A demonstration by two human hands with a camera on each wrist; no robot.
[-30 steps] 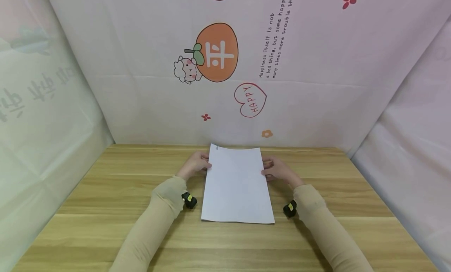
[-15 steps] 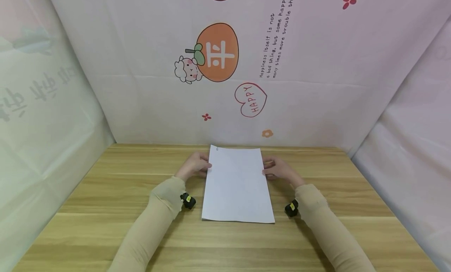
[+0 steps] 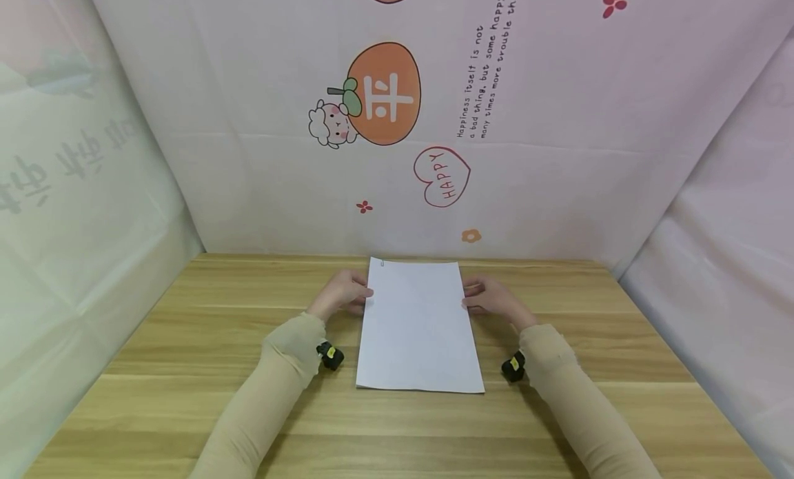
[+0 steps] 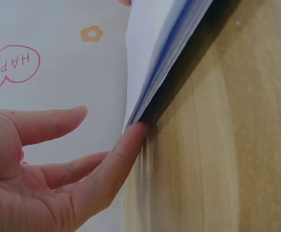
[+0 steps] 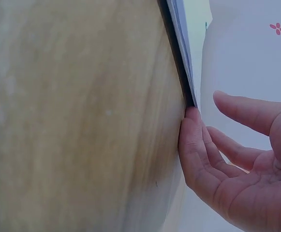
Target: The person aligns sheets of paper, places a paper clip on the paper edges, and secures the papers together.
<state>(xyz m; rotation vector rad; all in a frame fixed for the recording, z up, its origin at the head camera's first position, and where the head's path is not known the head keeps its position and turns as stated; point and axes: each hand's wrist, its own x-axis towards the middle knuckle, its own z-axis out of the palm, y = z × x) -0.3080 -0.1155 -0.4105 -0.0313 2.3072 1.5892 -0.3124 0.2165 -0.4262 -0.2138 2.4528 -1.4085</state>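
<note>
A thin stack of white paper (image 3: 417, 327) lies on the wooden table in the head view, its long sides pointing away from me. At its far left corner sits a small paper clip (image 3: 382, 262). My left hand (image 3: 342, 293) is at the stack's left edge. In the left wrist view the fingertips touch the edge of the sheets, and the thumb (image 4: 53, 124) stands apart from them. My right hand (image 3: 493, 300) is at the opposite edge. The right wrist view has its fingertips against the stack's edge, with the thumb (image 5: 246, 111) raised away.
The wooden table (image 3: 217, 327) ends at a white printed cloth (image 3: 279, 189) hanging just behind the stack. Similar cloths close off the left and right sides. A small black camera is worn on each wrist, over a beige sleeve (image 3: 260, 389).
The far edge of the paper has flattened from a curve and sunk slightly. Both hands stay at the stack's sides with barely any movement.
</note>
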